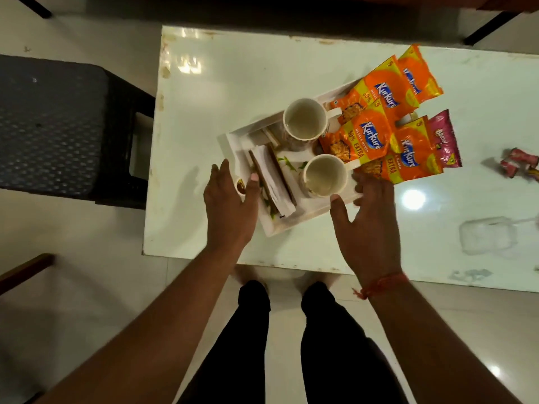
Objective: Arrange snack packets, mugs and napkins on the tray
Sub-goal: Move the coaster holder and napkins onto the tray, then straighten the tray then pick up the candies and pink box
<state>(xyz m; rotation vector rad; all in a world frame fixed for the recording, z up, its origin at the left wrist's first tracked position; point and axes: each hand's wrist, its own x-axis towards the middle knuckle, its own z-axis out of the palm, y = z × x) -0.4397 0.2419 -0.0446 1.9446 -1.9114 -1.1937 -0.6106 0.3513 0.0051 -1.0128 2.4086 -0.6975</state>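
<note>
White shiny table [233, 83] fills the middle of the frame and holds a white rectangular tray [280, 228] with two cream mugs [305, 119], white folded napkins [271, 179] and orange snack packets [379, 112]. Left hand [230, 205] touches the tray's left edge, fingers straight. Right hand [367, 225] is spread at its lower right edge.

tray [291, 225]: btwn both hands
L hand [230, 205]: touching tray's left end
R hand [367, 225]: fingers spread, beside near mug [325, 175]
packets [388, 118]: beyond R hand

A dark perforated stool [52, 123] stands left of the white table [221, 71], where a crumpled red wrapper [520, 166] and clear plastic [485, 234] lie at right.
</note>
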